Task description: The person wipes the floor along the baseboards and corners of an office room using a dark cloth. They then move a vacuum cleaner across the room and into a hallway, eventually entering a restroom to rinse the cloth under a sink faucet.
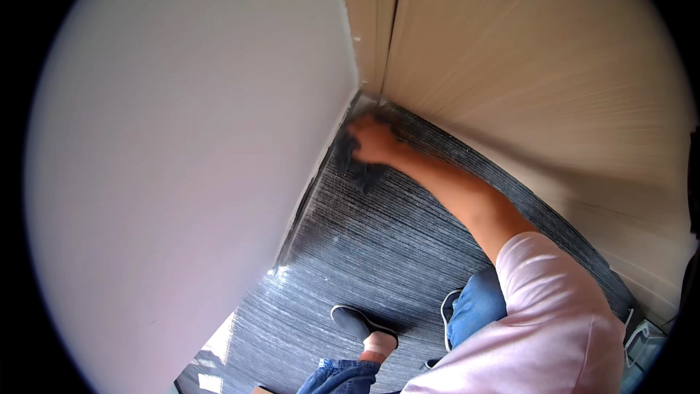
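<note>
Stretched out from the lower right, my right arm reaches down into the corner between the white wall and the wooden panel. My right hand point(373, 140), smeared by motion, is closed on a dark cloth point(362, 176) that bunches under the fingers and trails toward me. The cloth rests on the dark, finely striped floor point(386, 226), close to the base of the wall. Part of it is hidden beneath the hand. My left hand does not show.
A white wall point(182, 138) rises on the left, and a light wood panel point(539, 51) with a dark vertical seam on the right. My dark shoes point(351, 321) stand on the floor below. A clear plastic container point(644, 346) sits at the lower right; sunlight patches lie at lower left.
</note>
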A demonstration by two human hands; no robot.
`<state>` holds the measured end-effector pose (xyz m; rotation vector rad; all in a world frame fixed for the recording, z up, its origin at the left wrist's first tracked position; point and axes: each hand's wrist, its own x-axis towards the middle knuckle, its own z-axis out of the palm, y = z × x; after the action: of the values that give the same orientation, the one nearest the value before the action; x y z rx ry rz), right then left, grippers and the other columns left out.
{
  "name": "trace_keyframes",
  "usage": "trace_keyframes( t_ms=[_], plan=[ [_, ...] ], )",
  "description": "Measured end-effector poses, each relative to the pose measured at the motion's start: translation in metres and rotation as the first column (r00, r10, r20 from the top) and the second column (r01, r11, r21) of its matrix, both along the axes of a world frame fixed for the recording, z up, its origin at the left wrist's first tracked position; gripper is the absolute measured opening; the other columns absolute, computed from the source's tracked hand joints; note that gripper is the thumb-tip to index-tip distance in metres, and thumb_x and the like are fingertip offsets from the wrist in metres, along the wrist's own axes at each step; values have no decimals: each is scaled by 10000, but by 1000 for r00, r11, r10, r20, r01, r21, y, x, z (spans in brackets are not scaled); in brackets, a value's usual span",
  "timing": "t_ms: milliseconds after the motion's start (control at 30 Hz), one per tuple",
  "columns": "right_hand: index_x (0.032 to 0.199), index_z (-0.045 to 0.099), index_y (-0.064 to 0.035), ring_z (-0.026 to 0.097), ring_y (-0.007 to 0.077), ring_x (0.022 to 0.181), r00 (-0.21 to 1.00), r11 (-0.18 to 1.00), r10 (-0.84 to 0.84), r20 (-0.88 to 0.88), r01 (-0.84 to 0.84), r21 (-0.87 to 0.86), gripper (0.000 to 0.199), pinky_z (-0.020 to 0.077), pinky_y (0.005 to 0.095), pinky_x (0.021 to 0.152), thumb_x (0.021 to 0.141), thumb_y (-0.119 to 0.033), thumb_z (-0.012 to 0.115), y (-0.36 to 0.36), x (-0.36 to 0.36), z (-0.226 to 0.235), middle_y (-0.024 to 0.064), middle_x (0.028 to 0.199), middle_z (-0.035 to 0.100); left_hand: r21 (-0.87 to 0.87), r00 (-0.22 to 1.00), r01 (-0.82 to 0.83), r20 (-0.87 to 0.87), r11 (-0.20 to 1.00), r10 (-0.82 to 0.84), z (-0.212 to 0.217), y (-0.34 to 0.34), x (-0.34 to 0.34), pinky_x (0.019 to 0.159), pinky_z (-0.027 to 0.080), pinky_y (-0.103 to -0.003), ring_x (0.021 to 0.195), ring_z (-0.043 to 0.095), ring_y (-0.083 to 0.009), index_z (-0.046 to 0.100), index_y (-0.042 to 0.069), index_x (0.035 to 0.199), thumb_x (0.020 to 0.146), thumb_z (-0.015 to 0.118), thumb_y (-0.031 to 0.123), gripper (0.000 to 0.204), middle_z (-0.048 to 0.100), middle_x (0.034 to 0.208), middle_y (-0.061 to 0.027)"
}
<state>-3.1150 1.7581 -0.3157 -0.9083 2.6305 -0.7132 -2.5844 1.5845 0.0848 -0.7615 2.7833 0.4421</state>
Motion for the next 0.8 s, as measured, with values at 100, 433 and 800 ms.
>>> trace_keyframes(
  t_ms=[100,433,800],
  plan=[
    [1212,521,-50,485,354,1162,926,987,56,372,4,-160,597,484,455,878,673,-232,703,-8,19,10,182,1175,550,-5,998,49,-34,999,-49,3,-3,-19,809,475,-388,880,588,-320,622,-32,917,850,603,0,77,630,921,-170],
    [1396,334,-135,321,416,1286,955,977,-199,-221,212,36,898,328,585,971,673,-429,779,20,35,-1,211,1438,290,31,999,41,-7,999,-41,-3,-9,-2,836,465,-387,919,577,-306,603,-47,957,867,580,-14,99,611,965,-168],
    [1071,543,-103,477,324,1066,985,988,50,-166,-73,-136,513,431,451,848,630,-270,744,-11,55,-19,141,1054,525,139,995,-104,8,985,103,-15,-20,45,900,454,-361,984,567,-273,583,-64,996,897,534,-43,112,590,1035,-160]
  ],
)
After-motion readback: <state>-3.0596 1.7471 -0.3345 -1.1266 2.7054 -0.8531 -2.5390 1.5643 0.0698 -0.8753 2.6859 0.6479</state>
